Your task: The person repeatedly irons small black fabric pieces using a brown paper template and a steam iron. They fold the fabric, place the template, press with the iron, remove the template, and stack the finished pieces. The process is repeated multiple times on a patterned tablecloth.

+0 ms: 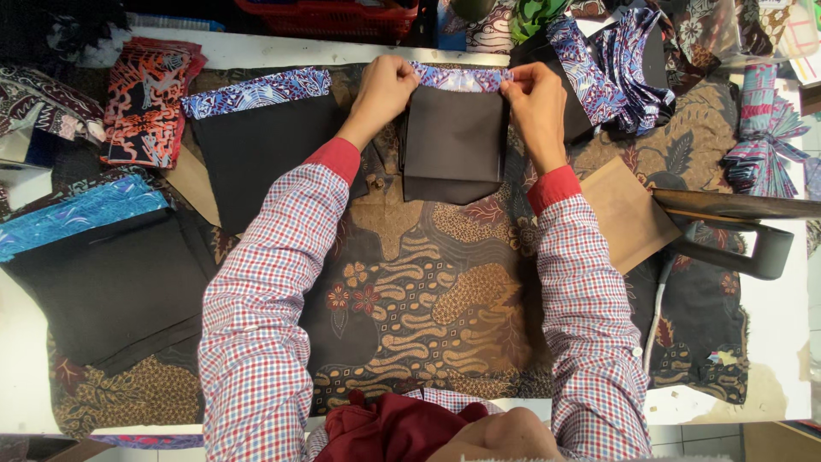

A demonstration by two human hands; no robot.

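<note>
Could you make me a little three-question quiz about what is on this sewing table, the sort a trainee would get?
1. True or false: both hands grip the top edge of the small black fabric piece.
2. What lies at the right of the table? A) scissors B) a dark iron C) a teapot
3. What colour is the patterned band along the top of the held piece?

Key
1. True: the left hand and the right hand each pinch a top corner.
2. B
3. Blue-purple, like the band on the larger black piece to its left.
</note>
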